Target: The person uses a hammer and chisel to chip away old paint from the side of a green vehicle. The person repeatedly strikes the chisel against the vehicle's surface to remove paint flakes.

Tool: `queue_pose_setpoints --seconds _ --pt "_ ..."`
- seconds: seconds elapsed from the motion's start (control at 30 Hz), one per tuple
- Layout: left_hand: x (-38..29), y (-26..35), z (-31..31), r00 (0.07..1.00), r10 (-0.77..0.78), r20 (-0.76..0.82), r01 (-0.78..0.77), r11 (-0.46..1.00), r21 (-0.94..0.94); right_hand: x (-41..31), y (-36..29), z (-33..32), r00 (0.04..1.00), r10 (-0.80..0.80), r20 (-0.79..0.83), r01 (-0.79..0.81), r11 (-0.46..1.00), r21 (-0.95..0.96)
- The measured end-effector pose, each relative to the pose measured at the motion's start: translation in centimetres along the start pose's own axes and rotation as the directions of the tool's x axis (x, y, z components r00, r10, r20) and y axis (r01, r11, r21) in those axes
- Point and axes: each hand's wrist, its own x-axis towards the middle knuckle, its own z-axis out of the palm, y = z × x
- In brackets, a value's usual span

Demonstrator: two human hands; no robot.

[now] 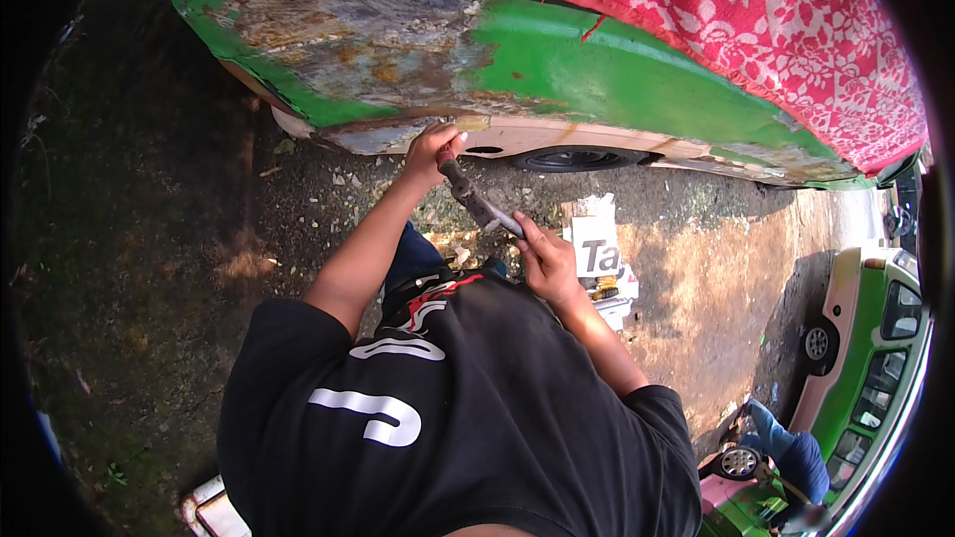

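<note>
My left hand (436, 153) is closed around the red end of a worn metal hand tool (470, 198), close to the lower side of a green and pink vehicle body (582, 67). Toward me, my right hand (548, 257) grips a silver metal shaft that meets the tool's thicker dark part. Whether these are one tool or two touching cannot be told. Green paint on the body panel gives way to a large patch of bare, rusty, scraped metal (358, 30). A pale filler-like patch lies just beyond my left fingers.
A red floral cloth (746, 22) drapes over the vehicle. Right of my right hand, printed white sheets (595, 239) and a yellow-handled tool (604, 292) lie on the ground. A parked green and pink van (865, 343) stands at right, with another person (794, 455) by a wheel.
</note>
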Motion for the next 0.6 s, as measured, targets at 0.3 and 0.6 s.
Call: queue_pose_setpoints --seconds 0.3,0.6 --pt "-1.1 -1.5 -0.9 0.999 0.042 0.016 -0.042 0.999 0.025 -0.7 0.8 -0.2 0.991 0.132 -0.027 -0.128 0.983 0.128" --pt "-1.5 0.2 -0.3 0.989 0.145 -0.012 -0.144 0.988 0.057 -0.1 0.1 -1.8 0.955 0.292 -0.058 -0.282 0.949 0.140"
